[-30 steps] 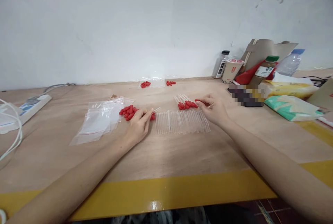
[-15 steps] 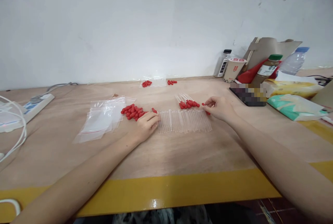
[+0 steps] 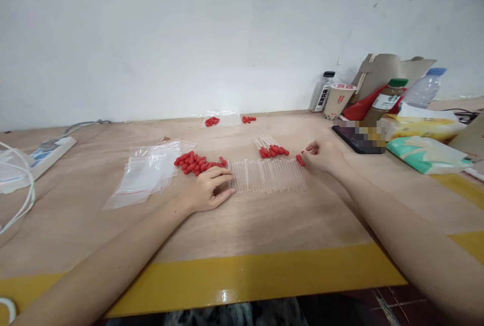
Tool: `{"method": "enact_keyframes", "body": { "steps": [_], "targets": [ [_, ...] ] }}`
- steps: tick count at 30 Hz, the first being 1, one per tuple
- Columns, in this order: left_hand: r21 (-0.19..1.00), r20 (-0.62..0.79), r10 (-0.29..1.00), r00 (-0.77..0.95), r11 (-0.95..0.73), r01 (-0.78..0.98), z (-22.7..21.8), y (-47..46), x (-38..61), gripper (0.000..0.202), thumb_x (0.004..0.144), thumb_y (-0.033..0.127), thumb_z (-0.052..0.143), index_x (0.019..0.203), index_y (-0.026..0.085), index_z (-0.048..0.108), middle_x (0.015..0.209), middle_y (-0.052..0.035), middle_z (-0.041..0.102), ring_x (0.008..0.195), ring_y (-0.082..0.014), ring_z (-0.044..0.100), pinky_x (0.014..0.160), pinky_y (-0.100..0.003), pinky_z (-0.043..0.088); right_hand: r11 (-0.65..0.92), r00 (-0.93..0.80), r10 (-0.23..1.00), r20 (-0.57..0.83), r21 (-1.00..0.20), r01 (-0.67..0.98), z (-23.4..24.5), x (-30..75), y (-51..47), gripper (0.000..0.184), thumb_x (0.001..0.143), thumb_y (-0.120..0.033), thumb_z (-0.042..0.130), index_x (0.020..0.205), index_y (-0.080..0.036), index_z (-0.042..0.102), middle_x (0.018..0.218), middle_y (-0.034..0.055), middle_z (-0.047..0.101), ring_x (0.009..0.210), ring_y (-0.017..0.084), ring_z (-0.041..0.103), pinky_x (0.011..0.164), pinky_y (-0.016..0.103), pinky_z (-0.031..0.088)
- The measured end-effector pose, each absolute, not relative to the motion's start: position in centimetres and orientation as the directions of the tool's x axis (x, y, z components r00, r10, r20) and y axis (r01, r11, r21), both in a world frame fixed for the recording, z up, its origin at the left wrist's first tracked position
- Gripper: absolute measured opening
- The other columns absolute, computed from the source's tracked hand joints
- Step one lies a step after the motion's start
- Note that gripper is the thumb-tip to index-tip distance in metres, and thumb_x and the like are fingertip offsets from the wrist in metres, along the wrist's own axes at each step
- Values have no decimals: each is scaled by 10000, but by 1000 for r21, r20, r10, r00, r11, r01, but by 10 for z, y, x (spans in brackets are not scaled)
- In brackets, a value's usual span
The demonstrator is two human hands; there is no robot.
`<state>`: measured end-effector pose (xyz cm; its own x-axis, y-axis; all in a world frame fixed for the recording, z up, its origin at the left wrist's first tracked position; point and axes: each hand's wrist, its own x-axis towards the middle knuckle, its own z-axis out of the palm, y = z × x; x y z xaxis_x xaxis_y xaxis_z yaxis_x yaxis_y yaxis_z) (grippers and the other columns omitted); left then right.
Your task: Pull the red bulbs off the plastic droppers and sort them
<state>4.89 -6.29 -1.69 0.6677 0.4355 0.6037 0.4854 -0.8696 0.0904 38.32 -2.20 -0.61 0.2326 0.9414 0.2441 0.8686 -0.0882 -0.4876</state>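
Observation:
A row of clear glass pipette tubes (image 3: 268, 175) lies flat on the wooden table (image 3: 242, 220). My left hand (image 3: 207, 188) rests at the row's left end, fingers curled around the end tubes. A pile of loose red rubber bulbs (image 3: 196, 162) sits just behind that hand. My right hand (image 3: 323, 156) is at the row's right end, fingers pinched on a red bulb (image 3: 300, 159). Behind the row lie several finished pipettes with red bulbs (image 3: 271, 148).
Clear zip bags (image 3: 145, 173) lie to the left, and a power strip (image 3: 41, 157) with white cables sits further left. More red bulbs (image 3: 229, 120) lie near the wall. Bottles, a paper cup (image 3: 338, 100), a phone (image 3: 358, 138) and tissue packs (image 3: 427, 154) crowd the right.
My left hand has moved from the red bulb pile down to the left end of the tube row. My right hand has drawn back from the finished pipettes to the row's right end.

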Motion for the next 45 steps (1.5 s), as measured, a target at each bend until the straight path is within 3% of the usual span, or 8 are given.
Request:
{"method": "enact_keyframes", "body": {
  "steps": [8, 13, 18, 22, 29, 37, 42, 45],
  "targets": [
    [117, 600, 457, 656, -862, 493, -14, -64, 49, 189, 815, 255, 566, 958, 156, 640, 933, -94, 645, 869, -184, 594, 763, -335, 512, -160, 232, 965, 125, -422, 892, -15, 389, -16, 209, 733, -365, 539, 765, -229, 694, 807, 69, 690, 777, 240, 614, 630, 329, 409],
    [156, 658, 538, 527, -782, 604, -14, -60, 46, 175, 856, 233, 509, 972, 172, 625, 898, -66, 654, 839, -178, 569, 790, -365, 462, -239, 339, 925, 170, -432, 869, -12, 391, -15, 300, 777, -447, 485, 802, -253, 712, 833, 73, 693, 832, 278, 605, 695, 394, 393],
    [190, 692, 584, 424, -715, 673, -15, -57, 44, 178, 879, 234, 480, 973, 188, 624, 884, -41, 653, 831, -169, 551, 806, -362, 425, -11, 184, 945, 269, -538, 843, -5, 371, -12, 254, 765, -394, 528, 850, -234, 706, 789, 35, 691, 714, 179, 598, 613, 280, 380],
    [184, 690, 598, 408, -690, 700, -16, -56, 43, 183, 878, 242, 485, 975, 189, 631, 900, -45, 641, 872, -179, 539, 816, -366, 409, 147, 15, 933, 360, -416, 898, 0, 344, -9, 279, 743, -461, 553, 834, -253, 715, 817, 30, 690, 802, 198, 586, 680, 303, 350],
    [160, 675, 602, 427, -684, 712, -18, -55, 43, 167, 863, 245, 506, 954, 202, 639, 906, -47, 649, 860, -187, 541, 803, -369, 399, 181, -24, 889, 457, -304, 935, -7, 326, -1, 268, 736, -459, 563, 794, -261, 733, 824, 72, 670, 849, 243, 531, 698, 350, 299],
    [145, 698, 571, 433, -704, 695, -20, -54, 44, 185, 845, 232, 525, 998, 208, 627, 963, -54, 626, 919, -193, 548, 847, -374, 423, 271, -10, 843, 538, -409, 871, -5, 324, -11, 163, 779, -317, 554, 811, -255, 702, 854, 46, 685, 888, 251, 518, 779, 415, 260],
    [45, 735, 519, 435, -678, 734, -17, -55, 50, 356, 859, 256, 510, 1212, 210, 515, 1204, -105, 538, 1117, -240, 481, 929, -418, 376, 561, -222, 711, 667, -348, 751, -7, 320, -45, 118, 808, -305, 579, 833, -271, 689, 826, 9, 694, 844, 198, 534, 879, 423, 211],
    [-68, 732, 460, 503, -685, 725, -16, -58, 57, 358, 859, 267, 526, 1214, 222, 517, 1156, -89, 592, 1084, -240, 505, 933, -427, 341, 638, -259, 663, 703, -348, 687, -15, 311, -62, 104, 817, -297, 586, 839, -270, 684, 840, -4, 695, 837, 178, 533, 895, 403, 217]
  ]
}}
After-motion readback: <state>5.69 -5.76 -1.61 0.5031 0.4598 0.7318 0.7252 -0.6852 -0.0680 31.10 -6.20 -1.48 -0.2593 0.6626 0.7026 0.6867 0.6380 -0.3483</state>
